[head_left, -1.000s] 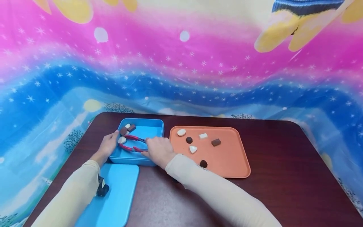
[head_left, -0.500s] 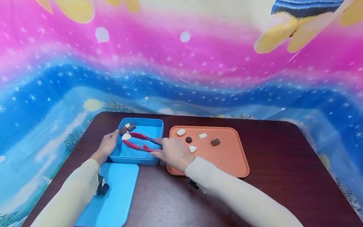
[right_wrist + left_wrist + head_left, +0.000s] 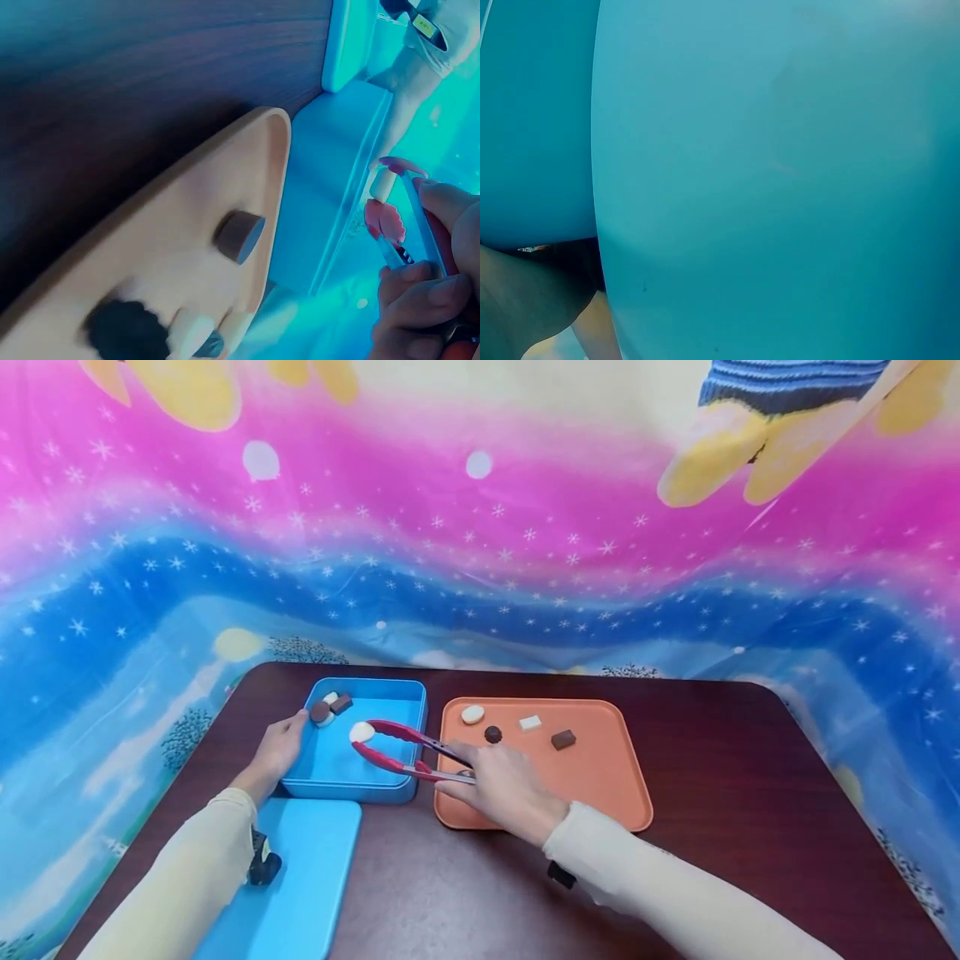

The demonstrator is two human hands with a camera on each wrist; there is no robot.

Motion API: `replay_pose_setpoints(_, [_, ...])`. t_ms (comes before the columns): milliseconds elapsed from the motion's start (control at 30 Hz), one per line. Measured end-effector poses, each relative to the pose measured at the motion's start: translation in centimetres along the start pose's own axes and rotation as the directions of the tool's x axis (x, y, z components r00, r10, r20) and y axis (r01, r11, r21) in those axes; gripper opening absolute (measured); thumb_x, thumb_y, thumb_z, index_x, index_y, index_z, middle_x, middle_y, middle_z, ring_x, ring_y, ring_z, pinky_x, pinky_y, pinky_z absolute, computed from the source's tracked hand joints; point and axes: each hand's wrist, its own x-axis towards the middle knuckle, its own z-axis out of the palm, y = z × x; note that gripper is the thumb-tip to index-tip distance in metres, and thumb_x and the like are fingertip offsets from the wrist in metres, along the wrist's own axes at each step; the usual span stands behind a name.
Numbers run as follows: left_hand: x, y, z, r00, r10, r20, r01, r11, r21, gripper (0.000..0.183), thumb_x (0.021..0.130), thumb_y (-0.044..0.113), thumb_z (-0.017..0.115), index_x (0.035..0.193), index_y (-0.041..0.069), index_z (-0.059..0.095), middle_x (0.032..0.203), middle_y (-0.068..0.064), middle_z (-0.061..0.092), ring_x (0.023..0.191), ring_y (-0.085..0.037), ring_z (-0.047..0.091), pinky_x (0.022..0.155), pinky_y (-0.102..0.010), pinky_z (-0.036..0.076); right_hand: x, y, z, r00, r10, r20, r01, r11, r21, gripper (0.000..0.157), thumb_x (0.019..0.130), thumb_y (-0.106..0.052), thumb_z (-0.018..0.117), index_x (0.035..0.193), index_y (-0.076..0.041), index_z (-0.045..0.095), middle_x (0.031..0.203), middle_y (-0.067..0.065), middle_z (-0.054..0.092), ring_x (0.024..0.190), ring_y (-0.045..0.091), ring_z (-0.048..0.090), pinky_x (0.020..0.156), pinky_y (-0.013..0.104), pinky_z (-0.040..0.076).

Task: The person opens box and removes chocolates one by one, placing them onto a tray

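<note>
My right hand (image 3: 517, 789) grips red-tipped tongs (image 3: 386, 762) over the blue box (image 3: 352, 792), and a white chocolate piece (image 3: 362, 732) sits pinched between the tips. In the right wrist view the same white piece (image 3: 382, 184) shows between the tongs' red ends. Along the box's left side lies my left hand (image 3: 277, 747), its fingertips at the rim. Inside the box's far left corner are several brown and white chocolates (image 3: 321, 712). The left wrist view is mostly filled by the blue lid (image 3: 780, 180), with part of the left hand (image 3: 525, 300) low at its left.
Right of the box is an orange tray (image 3: 600, 793) bearing a white oval piece (image 3: 472, 715), a dark round chocolate (image 3: 492, 734), a white block (image 3: 529, 722) and a brown block (image 3: 563, 739). My right hand hides some of the tray. A patterned cloth (image 3: 480, 543) hangs behind the table.
The right hand has drawn the tongs rightward, away from the box's left wall, carrying the white chocolate piece. The hand now overlaps the tray. The left hand stays at the box.
</note>
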Motion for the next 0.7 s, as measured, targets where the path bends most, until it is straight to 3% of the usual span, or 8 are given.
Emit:
replay_pose_setpoints(200, [0.1, -0.3, 0.0, 1.000, 0.003, 0.001, -0.003, 1.000, -0.004, 0.081, 0.106, 0.059, 0.011, 0.161, 0.000, 0.009, 0.166, -0.030, 0.012, 0.153, -0.052, 0.014, 0.122, -0.069, 0.018, -2.0, 1.4, -1.0, 0.998, 0.062, -0.020, -0.062, 0.998, -0.008, 0.058, 0.088, -0.055, 0.073, 0.138, -0.027, 0.063, 0.060, -0.010, 0.055, 0.046, 0.008, 0.044, 0.041, 0.023, 0.031])
replay_pose_setpoints(400, [-0.1, -0.3, -0.2, 1.000, 0.004, 0.003, -0.004, 1.000, 0.004, 0.081, 0.106, 0.059, 0.011, 0.161, -0.001, 0.008, 0.167, -0.030, 0.010, 0.153, -0.053, 0.012, 0.122, -0.069, 0.017, -4.3, 3.4, -1.5, 0.996, 0.075, -0.051, -0.077, 0.996, -0.042, 0.061, 0.087, -0.054, 0.074, 0.141, -0.026, 0.062, 0.055, -0.011, 0.048, 0.045, 0.007, 0.039, 0.042, 0.024, 0.031])
replay_pose_setpoints(533, [0.0, -0.1, -0.1, 1.000, 0.011, 0.004, -0.011, 1.000, 0.006, 0.078, 0.107, 0.056, 0.012, 0.160, -0.001, 0.009, 0.166, -0.030, 0.011, 0.153, -0.053, 0.013, 0.122, -0.069, 0.017, -5.6, 5.3, -1.7, 0.990, 0.107, -0.090, -0.111, 0.993, -0.035, 0.060, 0.086, -0.052, 0.077, 0.139, -0.030, 0.063, 0.059, -0.012, 0.053, 0.053, 0.007, 0.044, 0.048, 0.024, 0.035])
replay_pose_setpoints(700, [0.2, 0.0, -0.1, 1.000, 0.009, 0.006, -0.009, 1.000, 0.006, 0.079, 0.107, 0.057, 0.010, 0.161, -0.001, 0.008, 0.166, -0.030, 0.011, 0.153, -0.053, 0.013, 0.121, -0.070, 0.017, -7.0, 7.4, -1.8, 0.980, 0.144, -0.137, -0.145, 0.989, 0.000, 0.056, 0.086, -0.048, 0.078, 0.135, -0.024, 0.067, 0.077, -0.006, 0.070, 0.062, 0.007, 0.048, 0.055, 0.023, 0.038])
